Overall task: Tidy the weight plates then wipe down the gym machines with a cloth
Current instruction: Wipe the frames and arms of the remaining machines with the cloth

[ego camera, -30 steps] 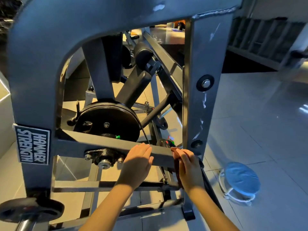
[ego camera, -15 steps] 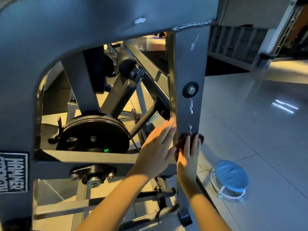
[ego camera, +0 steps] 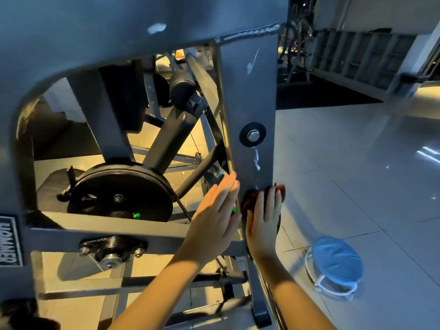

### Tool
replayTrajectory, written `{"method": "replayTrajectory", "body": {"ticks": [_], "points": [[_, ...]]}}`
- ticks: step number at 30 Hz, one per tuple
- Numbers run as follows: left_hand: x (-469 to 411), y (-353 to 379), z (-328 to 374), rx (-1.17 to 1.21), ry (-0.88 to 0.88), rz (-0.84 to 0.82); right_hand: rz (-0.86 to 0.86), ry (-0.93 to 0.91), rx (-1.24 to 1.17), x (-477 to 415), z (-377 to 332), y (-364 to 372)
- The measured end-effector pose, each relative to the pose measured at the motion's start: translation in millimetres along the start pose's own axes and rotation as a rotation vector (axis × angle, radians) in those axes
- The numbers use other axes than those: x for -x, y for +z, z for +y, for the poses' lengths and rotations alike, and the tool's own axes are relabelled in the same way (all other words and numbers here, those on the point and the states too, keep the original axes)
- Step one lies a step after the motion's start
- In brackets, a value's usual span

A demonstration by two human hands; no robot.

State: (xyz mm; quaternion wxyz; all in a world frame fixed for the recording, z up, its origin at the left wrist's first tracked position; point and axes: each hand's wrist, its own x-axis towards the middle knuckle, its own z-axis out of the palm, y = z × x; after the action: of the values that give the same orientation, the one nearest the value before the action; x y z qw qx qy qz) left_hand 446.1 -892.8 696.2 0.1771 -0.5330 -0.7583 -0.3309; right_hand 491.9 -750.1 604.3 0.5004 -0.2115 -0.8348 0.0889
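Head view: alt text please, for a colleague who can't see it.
The right hand presses a dark cloth against the machine's grey upright post; the left hand is open beside it. A blue face mask lies on the tiled floor.

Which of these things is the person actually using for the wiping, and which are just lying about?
In use: dark cloth, right hand pressing it, grey machine upright, left hand alongside.
Lying about: blue face mask on the floor; black disc, untouched.

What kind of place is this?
Most likely a gym. A grey steel machine frame holds a black disc, weight plate or pulley, with a padded roller behind it and a maker's label at the left edge; more exercise equipment stands farther back.
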Motion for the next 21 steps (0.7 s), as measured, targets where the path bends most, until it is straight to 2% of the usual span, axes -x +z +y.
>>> {"method": "replayTrajectory", "body": {"ticks": [4,8,10,14,17,21], "points": [[0.3,-0.4,-0.3,-0.053,-0.01,-0.011,0.071,0.031,-0.052,-6.8,-2.7,0.8],[0.6,-1.0,0.6,-0.087,-0.047,-0.026,0.271,-0.14,-0.117,-55.1,-11.5,8.7],[0.6,-1.3,3.1,-0.091,-0.055,-0.035,0.228,-0.142,-0.08,-43.3,-4.0,12.2],[-0.6,-5.3,5.9,-0.094,-0.052,-0.022,0.05,0.032,-0.066,12.2,11.8,11.6],[-1.7,-6.9,8.8,-0.125,-0.05,-0.012,0.112,0.108,-0.134,-9.3,0.5,11.3],[-1.6,-4.0,11.5,-0.128,-0.07,-0.008,0.26,0.042,-0.204,-61.1,-28.6,0.0]]}}
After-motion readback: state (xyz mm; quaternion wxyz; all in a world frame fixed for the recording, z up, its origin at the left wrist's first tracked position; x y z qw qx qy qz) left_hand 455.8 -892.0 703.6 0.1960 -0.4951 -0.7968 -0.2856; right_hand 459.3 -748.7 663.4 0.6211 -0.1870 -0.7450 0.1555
